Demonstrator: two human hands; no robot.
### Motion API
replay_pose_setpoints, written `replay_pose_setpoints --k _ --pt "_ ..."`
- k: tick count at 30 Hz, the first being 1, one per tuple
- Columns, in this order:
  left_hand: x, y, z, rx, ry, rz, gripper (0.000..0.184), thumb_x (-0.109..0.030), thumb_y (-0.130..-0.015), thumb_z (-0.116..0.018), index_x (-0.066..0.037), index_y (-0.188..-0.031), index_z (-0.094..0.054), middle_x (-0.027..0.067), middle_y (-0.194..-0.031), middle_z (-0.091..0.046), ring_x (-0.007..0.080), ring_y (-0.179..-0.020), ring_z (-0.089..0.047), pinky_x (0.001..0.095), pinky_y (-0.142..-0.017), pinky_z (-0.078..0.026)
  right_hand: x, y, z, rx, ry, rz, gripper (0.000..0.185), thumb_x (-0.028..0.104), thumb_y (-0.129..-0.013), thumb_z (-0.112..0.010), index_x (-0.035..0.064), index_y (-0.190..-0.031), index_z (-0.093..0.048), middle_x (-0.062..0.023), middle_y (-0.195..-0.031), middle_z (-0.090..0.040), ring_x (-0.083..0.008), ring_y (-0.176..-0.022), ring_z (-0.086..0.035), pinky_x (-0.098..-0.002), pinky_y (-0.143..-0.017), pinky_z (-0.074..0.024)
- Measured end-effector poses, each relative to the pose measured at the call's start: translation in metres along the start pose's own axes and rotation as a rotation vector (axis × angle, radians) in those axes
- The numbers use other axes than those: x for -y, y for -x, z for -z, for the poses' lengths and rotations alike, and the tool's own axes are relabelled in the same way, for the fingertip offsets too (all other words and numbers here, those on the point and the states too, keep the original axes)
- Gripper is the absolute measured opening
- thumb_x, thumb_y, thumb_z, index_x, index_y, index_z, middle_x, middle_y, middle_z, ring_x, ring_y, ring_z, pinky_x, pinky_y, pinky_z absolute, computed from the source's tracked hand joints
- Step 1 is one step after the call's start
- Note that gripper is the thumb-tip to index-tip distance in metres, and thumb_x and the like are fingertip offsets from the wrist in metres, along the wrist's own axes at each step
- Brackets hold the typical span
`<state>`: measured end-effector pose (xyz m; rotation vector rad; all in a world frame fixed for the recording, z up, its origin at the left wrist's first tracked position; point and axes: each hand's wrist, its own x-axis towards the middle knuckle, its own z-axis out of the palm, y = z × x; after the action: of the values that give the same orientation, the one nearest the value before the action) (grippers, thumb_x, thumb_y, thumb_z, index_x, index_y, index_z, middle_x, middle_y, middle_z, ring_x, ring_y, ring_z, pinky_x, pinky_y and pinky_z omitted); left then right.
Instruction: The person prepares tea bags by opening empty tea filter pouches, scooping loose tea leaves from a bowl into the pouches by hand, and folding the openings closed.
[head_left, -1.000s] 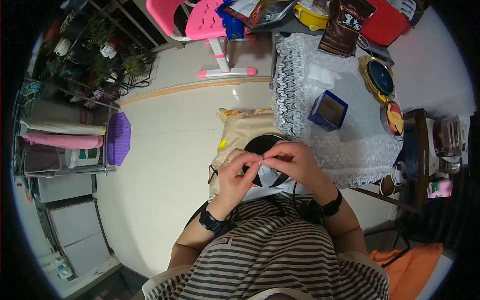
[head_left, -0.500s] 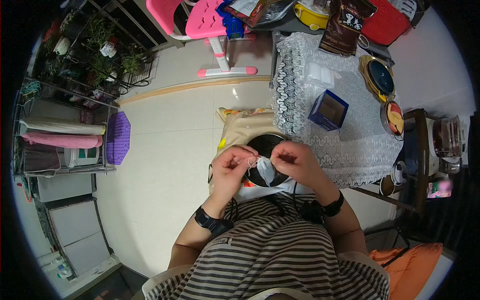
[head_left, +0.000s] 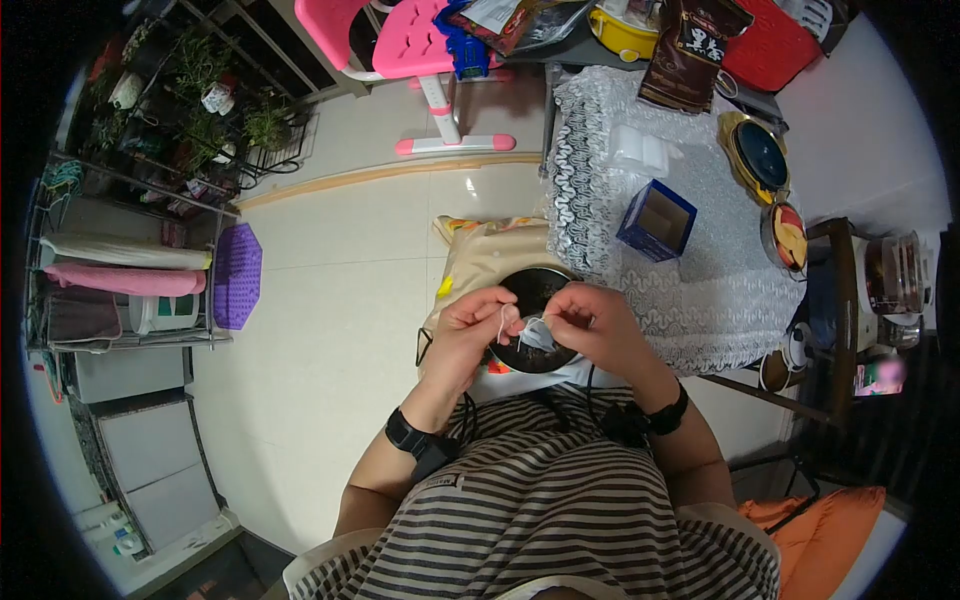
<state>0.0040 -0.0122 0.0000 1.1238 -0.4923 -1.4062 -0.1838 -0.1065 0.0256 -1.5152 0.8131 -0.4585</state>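
A small whitish pouch [head_left: 537,334] with thin white string hangs above a round dark bowl [head_left: 527,284], whose contents look dark. From the left, my left hand [head_left: 472,328] pinches the white string [head_left: 502,322] between thumb and fingers. My right hand [head_left: 592,322] is closed in a pinch at the pouch's top edge, near the string. The fingers partly cover the string, so its full path is hidden. Under the bowl lies a beige cloth bag [head_left: 485,245] with coloured patches.
To the right, a lace-covered table [head_left: 665,315] holds an open blue box [head_left: 658,220], a clear plastic container [head_left: 640,150], a brown packet [head_left: 692,55] and a dish of fruit slices [head_left: 788,237]. A pink chair [head_left: 410,40] stands ahead; a rack with towels [head_left: 130,265] is at left.
The pouch has risen slightly and looks more bunched up between the hands. My left fingers have shifted on the string, which now loops down from them.
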Motion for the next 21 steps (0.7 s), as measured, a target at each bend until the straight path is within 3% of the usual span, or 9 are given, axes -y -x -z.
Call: replay_pose_setpoints --k 5,13,20,21 --pt "0.002 -0.006 0.003 0.051 -0.182 0.214 0.015 -0.011 -0.092 -0.066 -0.003 -0.104 -0.068 0.0049 -0.084 -0.069 0.0102 -0.075 -0.063 0.0227 -0.067 -0.049 0.007 -0.001 0.000 0.013 0.152 0.159 0.008 0.009 -0.080 -0.070 0.0052 -0.086 -0.067 -0.0010 -0.073 -0.061 -0.0079 -0.062 -0.056 -0.0230 -0.057 -0.0450" --pt "-0.008 0.002 -0.009 0.158 -0.311 0.131 0.017 -0.010 -0.089 -0.070 0.000 -0.103 -0.071 0.0033 -0.088 -0.071 0.0082 -0.077 -0.062 0.0223 -0.072 -0.050 0.003 -0.005 0.001 0.018 0.333 0.368 0.009 0.010 -0.080 -0.070 0.0070 -0.089 -0.069 -0.0038 -0.080 -0.062 -0.0170 -0.067 -0.060 -0.0296 -0.060 -0.0490" --pt "-0.012 0.001 -0.006 0.189 -0.362 0.095 0.016 -0.010 -0.090 -0.069 0.001 -0.102 -0.072 0.0018 -0.087 -0.070 0.0069 -0.076 -0.058 0.0217 -0.071 -0.049 -0.006 -0.009 0.000 0.016 0.172 0.390 0.020 0.012 -0.084 -0.070 0.0079 -0.104 -0.071 -0.0053 -0.086 -0.064 -0.0161 -0.071 -0.061 -0.0273 -0.063 -0.0484" --pt "-0.011 0.001 -0.005 0.190 -0.362 0.095 0.016 -0.010 -0.090 -0.069 0.001 -0.102 -0.072 0.0018 -0.087 -0.070 0.0069 -0.076 -0.058 0.0217 -0.071 -0.049 -0.001 -0.007 0.002 0.089 0.094 0.245 0.020 0.009 -0.083 -0.070 0.0049 -0.103 -0.071 -0.0056 -0.089 -0.064 -0.0145 -0.076 -0.061 -0.0262 -0.066 -0.0482"
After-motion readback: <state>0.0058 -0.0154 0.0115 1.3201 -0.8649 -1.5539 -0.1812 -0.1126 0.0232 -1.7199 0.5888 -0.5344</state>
